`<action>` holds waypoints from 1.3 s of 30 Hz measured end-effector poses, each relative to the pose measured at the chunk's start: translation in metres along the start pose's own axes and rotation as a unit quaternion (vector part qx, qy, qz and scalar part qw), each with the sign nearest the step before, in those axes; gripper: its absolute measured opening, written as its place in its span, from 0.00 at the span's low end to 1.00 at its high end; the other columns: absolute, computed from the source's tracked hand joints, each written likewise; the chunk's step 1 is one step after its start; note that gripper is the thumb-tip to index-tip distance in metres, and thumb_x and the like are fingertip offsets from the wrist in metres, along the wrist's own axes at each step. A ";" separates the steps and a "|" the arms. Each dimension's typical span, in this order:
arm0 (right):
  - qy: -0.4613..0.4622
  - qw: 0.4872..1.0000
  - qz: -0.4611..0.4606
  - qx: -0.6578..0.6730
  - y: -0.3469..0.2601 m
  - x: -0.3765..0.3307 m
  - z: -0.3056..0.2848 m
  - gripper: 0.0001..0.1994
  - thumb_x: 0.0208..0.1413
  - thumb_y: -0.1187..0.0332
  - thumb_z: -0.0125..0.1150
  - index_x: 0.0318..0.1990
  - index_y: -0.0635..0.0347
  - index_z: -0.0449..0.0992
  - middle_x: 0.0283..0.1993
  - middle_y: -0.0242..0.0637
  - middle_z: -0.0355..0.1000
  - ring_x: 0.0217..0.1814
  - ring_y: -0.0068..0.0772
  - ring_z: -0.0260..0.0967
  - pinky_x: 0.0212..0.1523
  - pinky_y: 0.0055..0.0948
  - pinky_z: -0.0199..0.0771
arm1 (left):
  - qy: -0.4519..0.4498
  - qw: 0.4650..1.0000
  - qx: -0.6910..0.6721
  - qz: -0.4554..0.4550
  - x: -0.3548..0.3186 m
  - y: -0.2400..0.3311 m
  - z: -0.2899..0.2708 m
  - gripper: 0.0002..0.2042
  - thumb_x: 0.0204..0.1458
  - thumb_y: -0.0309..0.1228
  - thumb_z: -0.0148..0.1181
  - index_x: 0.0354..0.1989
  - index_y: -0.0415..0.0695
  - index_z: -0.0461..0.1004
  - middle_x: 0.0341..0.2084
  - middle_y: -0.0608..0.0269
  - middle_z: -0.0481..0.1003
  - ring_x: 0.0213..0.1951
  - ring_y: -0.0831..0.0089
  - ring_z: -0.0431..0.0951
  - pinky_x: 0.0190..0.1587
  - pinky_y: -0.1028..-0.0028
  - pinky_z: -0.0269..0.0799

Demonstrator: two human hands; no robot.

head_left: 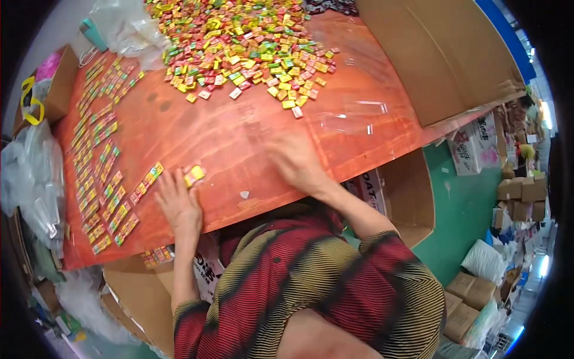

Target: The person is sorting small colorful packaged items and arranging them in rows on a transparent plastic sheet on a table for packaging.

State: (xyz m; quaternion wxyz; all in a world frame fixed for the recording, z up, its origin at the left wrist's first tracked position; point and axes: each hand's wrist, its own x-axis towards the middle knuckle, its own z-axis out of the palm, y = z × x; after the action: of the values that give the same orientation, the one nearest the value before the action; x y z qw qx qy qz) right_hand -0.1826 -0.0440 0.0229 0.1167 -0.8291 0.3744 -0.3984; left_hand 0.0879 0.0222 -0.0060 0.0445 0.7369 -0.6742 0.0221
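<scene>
Near part of the red-orange table [230,140]: left hand [181,202] spread, grasping nothing, just beside small yellow boxes [194,175]; right hand [299,163] (motion-blurred), its grip impossible to tell. Table's left side: diagonal rows of small multicoloured boxes [109,164]. Table's far side: loose heap of similar boxes [239,45].

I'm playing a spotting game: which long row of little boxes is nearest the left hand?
The slanting row of red, yellow and green boxes just left of the left hand; every other long row lies farther away.
</scene>
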 end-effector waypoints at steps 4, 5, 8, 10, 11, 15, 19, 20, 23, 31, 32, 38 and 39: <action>0.039 0.933 0.148 -0.324 0.040 -0.028 -0.056 0.16 0.43 0.74 0.56 0.44 0.61 0.69 0.45 0.44 0.65 0.48 0.46 0.61 0.48 0.40 0.58 | 0.084 0.996 0.016 -0.033 0.003 -0.001 -0.004 0.25 0.51 0.35 0.48 0.59 0.45 0.55 0.60 0.48 0.50 0.62 0.50 0.47 0.59 0.50 0.42; 0.042 0.930 0.151 -0.333 0.049 -0.040 -0.055 0.16 0.43 0.74 0.56 0.44 0.61 0.69 0.45 0.44 0.65 0.48 0.46 0.61 0.48 0.40 0.58 | 0.118 0.993 0.018 -0.022 0.008 0.006 -0.006 0.24 0.51 0.33 0.48 0.59 0.45 0.55 0.60 0.48 0.50 0.61 0.49 0.47 0.59 0.50 0.42; -0.046 0.924 0.221 -0.310 0.042 -0.053 -0.041 0.15 0.45 0.73 0.53 0.43 0.61 0.68 0.44 0.45 0.65 0.46 0.45 0.62 0.43 0.40 0.60 | 0.115 0.990 -0.066 0.058 0.012 0.043 -0.011 0.23 0.49 0.31 0.50 0.56 0.44 0.59 0.58 0.47 0.52 0.61 0.50 0.48 0.59 0.50 0.42; -0.024 0.958 0.151 -0.243 0.027 -0.049 -0.022 0.17 0.44 0.77 0.51 0.45 0.63 0.68 0.43 0.47 0.65 0.46 0.46 0.63 0.44 0.41 0.62 | 0.092 0.976 -0.124 0.156 0.016 0.075 -0.016 0.22 0.48 0.31 0.51 0.54 0.43 0.61 0.57 0.47 0.54 0.61 0.51 0.50 0.59 0.50 0.43; -0.015 0.977 0.154 -0.146 0.014 -0.034 -0.020 0.18 0.43 0.79 0.50 0.46 0.64 0.69 0.45 0.48 0.66 0.47 0.47 0.63 0.47 0.41 0.62 | 0.077 0.969 -0.142 0.190 0.015 0.090 -0.019 0.22 0.47 0.31 0.52 0.53 0.43 0.62 0.57 0.48 0.55 0.61 0.51 0.50 0.59 0.50 0.43; 0.056 0.973 0.138 -0.174 0.024 -0.016 -0.047 0.16 0.44 0.79 0.49 0.44 0.62 0.70 0.45 0.49 0.67 0.48 0.46 0.63 0.49 0.39 0.62 | 0.074 0.935 -0.187 0.292 0.026 0.141 -0.014 0.23 0.47 0.34 0.54 0.53 0.41 0.62 0.56 0.49 0.56 0.59 0.51 0.52 0.58 0.49 0.44; 0.019 0.901 0.204 -0.382 0.101 -0.034 -0.086 0.10 0.46 0.72 0.54 0.38 0.56 0.72 0.39 0.38 0.68 0.42 0.42 0.64 0.39 0.37 0.62 | 0.049 0.929 -0.213 0.300 0.043 0.160 0.008 0.21 0.45 0.31 0.53 0.50 0.39 0.64 0.53 0.49 0.60 0.56 0.50 0.57 0.56 0.50 0.51; -0.007 0.885 0.228 -0.407 0.112 -0.042 -0.090 0.08 0.46 0.71 0.54 0.36 0.56 0.73 0.37 0.37 0.68 0.40 0.41 0.64 0.38 0.37 0.62 | 0.052 0.930 -0.211 0.295 0.045 0.160 0.013 0.21 0.45 0.31 0.53 0.50 0.39 0.64 0.53 0.49 0.60 0.56 0.50 0.57 0.56 0.50 0.51; -0.010 0.899 0.186 -0.396 0.109 -0.052 -0.089 0.07 0.46 0.70 0.56 0.35 0.56 0.73 0.35 0.36 0.68 0.37 0.40 0.63 0.36 0.36 0.61 | 0.093 0.923 -0.196 0.317 0.043 0.150 0.020 0.18 0.44 0.28 0.51 0.46 0.38 0.67 0.47 0.50 0.65 0.52 0.52 0.63 0.51 0.56 0.60; -0.027 0.967 0.104 -0.232 0.063 -0.034 -0.054 0.05 0.44 0.70 0.58 0.30 0.58 0.74 0.32 0.37 0.67 0.35 0.39 0.62 0.35 0.36 0.59 | 0.137 0.909 -0.308 0.245 0.025 0.112 0.005 0.05 0.38 0.24 0.56 0.27 0.40 0.70 0.29 0.56 0.67 0.35 0.59 0.68 0.37 0.65 0.65; -0.031 0.960 0.113 -0.255 0.063 -0.033 -0.055 0.05 0.44 0.70 0.58 0.31 0.58 0.74 0.32 0.37 0.67 0.35 0.40 0.62 0.35 0.36 0.59 | 0.124 0.908 -0.312 0.250 0.020 0.109 0.004 0.06 0.38 0.25 0.56 0.27 0.39 0.70 0.29 0.56 0.67 0.35 0.59 0.68 0.37 0.64 0.65; -0.063 0.932 0.149 -0.324 0.028 -0.018 -0.053 0.11 0.47 0.69 0.56 0.39 0.57 0.73 0.38 0.39 0.67 0.40 0.41 0.61 0.37 0.38 0.59 | 0.105 0.906 -0.329 0.245 0.002 0.104 -0.007 0.13 0.40 0.27 0.59 0.37 0.41 0.71 0.40 0.51 0.66 0.44 0.55 0.66 0.45 0.60 0.62; -0.061 0.938 0.141 -0.312 0.021 -0.015 -0.048 0.12 0.47 0.68 0.56 0.41 0.58 0.72 0.39 0.40 0.66 0.40 0.41 0.61 0.38 0.39 0.59 | 0.108 0.910 -0.323 0.238 -0.001 0.098 -0.010 0.13 0.40 0.27 0.59 0.37 0.41 0.71 0.40 0.51 0.66 0.44 0.55 0.66 0.45 0.60 0.62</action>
State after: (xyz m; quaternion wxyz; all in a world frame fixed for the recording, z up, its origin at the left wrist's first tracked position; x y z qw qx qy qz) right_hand -0.2356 -0.0425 0.0356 -0.0702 -0.7853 0.5849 -0.1903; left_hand -0.0094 0.0156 0.0078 0.3461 0.4932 -0.7908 -0.1075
